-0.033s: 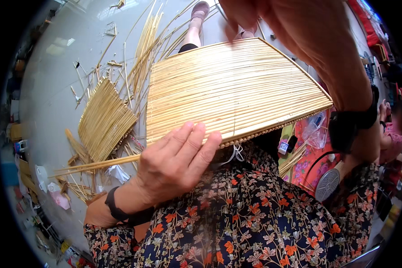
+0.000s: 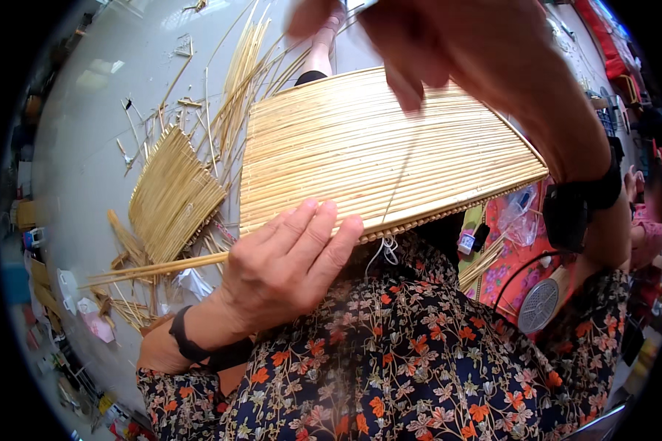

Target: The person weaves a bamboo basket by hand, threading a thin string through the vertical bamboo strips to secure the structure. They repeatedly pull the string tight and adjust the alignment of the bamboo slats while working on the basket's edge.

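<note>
A panel of straw stalks laid side by side (image 2: 360,147) rests across my lap, tilted, with a stitched near edge. My left hand (image 2: 279,272) grips that near edge, fingers flat on top, the thumb hidden. Several long stalks (image 2: 154,270) stick out to the left from under this hand. A thin dark line, thread or its shadow, crosses the panel, and a white thread loop (image 2: 390,250) hangs at the near edge. Above the panel's far part is my right hand (image 2: 412,44). Its fingers are smeared by motion, so what they hold is unclear.
A second, smaller stalk panel (image 2: 175,195) lies on the floor at left, among loose stalks (image 2: 244,70) and scraps. On the right are a red floral cloth (image 2: 518,272), a plastic bag (image 2: 521,217) and a round grey perforated disc (image 2: 538,303). Another person's arm shows at far right.
My right hand has moved left and now covers part of the panel's far edge. A dark thin line now shows across the panel. The left hand stays nearly in place.
</note>
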A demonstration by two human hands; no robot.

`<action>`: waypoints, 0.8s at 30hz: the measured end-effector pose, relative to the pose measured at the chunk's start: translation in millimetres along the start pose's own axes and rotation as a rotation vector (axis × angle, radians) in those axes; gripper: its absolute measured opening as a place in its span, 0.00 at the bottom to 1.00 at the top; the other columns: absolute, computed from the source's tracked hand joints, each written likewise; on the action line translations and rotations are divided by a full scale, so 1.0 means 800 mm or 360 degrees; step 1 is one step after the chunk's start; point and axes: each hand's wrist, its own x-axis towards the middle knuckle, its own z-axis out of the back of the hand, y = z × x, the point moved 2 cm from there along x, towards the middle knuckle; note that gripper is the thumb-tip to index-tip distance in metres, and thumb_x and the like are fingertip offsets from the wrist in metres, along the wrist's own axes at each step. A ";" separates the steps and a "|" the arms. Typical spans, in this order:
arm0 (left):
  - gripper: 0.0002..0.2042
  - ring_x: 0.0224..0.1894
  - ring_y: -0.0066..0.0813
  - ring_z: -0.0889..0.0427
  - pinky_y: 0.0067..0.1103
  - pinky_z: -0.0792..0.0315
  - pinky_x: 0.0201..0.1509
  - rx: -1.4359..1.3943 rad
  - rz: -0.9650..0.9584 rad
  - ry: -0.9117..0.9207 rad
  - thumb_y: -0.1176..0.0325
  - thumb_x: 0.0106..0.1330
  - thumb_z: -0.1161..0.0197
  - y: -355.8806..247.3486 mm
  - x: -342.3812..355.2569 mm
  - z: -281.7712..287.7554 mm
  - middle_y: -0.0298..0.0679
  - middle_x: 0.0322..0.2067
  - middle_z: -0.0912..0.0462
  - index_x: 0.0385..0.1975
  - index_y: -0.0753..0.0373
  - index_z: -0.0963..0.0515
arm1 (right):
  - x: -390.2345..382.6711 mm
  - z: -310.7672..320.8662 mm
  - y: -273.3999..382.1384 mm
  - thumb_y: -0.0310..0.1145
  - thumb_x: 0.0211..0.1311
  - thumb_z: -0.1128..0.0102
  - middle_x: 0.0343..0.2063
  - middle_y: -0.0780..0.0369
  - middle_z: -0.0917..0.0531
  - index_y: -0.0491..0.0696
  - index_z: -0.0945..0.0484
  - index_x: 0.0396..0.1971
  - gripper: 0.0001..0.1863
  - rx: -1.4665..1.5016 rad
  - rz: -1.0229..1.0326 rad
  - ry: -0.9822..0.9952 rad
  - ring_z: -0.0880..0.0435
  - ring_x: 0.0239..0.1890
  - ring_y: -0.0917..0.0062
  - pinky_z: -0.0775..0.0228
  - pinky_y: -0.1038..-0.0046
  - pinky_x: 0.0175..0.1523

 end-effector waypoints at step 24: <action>0.15 0.40 0.35 0.06 0.27 0.14 0.36 0.0088 -0.0085 -0.0126 0.70 0.65 0.30 0.050 0.028 0.018 0.40 0.42 0.08 0.52 0.61 0.09 | 0.078 0.121 -0.044 0.35 0.82 0.36 0.34 0.63 0.14 0.41 0.17 0.53 0.12 -0.0191 -0.0257 -0.0270 0.12 0.33 0.77 0.14 0.75 0.41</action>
